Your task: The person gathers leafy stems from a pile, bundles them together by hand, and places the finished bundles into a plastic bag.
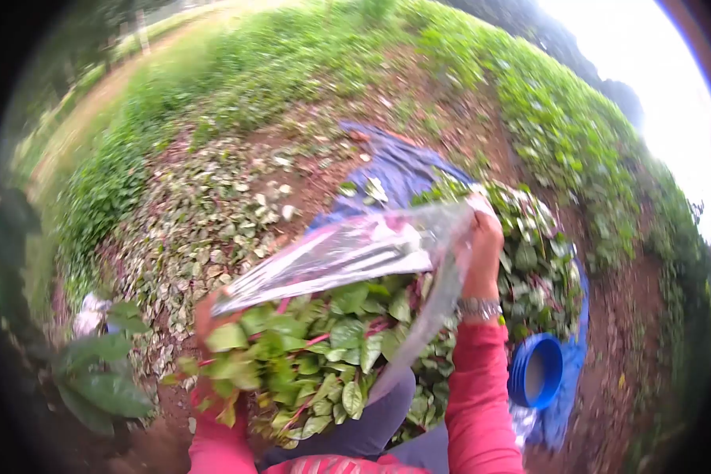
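A clear plastic bag [332,253] with pink and white print stretches between my two hands, its mouth spread toward me. My right hand [486,237], with a metal watch band at the wrist, is closed on the bag's far right rim. On the opposite side, my left hand [207,320] grips the left corner of the bag; leaves partly cover it. Leafy greens with red stems [324,347], which look like Malabar spinach, fill the bag's mouth and spill over its near edge above my lap.
A blue tarp [391,170] lies on the soil, with a heap of the same greens [537,268] on it at right. Beside the heap lies a tipped blue bucket [537,370]. Cut leaves [189,213] cover the ground at left. Growing plants [561,118] line both sides.
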Demonstrator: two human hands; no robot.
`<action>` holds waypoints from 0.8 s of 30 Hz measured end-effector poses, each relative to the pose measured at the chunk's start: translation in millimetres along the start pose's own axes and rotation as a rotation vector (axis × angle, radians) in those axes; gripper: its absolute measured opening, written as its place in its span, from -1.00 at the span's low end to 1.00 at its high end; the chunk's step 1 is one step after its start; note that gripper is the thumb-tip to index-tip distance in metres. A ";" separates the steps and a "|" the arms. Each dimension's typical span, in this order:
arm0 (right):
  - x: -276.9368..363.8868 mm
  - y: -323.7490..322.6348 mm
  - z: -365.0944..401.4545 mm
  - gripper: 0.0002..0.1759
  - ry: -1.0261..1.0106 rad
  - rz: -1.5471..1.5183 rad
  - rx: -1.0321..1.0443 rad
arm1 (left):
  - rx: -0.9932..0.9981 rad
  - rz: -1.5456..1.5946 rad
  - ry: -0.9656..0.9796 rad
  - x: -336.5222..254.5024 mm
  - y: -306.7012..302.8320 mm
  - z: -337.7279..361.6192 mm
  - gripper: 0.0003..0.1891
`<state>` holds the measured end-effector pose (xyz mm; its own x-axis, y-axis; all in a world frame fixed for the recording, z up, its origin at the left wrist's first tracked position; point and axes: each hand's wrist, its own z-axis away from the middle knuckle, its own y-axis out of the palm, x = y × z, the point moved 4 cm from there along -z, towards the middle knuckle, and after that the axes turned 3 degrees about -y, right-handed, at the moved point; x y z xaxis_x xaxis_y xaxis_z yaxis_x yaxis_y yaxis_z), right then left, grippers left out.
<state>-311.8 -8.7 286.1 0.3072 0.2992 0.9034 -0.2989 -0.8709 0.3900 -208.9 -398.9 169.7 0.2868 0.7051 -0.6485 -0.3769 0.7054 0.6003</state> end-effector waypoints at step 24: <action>-68.8 -208.2 264.4 -0.55 0.166 1.056 0.599 | 1.209 -1.599 0.637 106.0 272.8 58.7 -0.86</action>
<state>-31.8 48.9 95.7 0.0340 -0.6549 0.7550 0.1444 -0.7443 -0.6521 -229.7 -127.5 292.2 -0.6651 -0.3498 -0.6598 0.5327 0.3969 -0.7474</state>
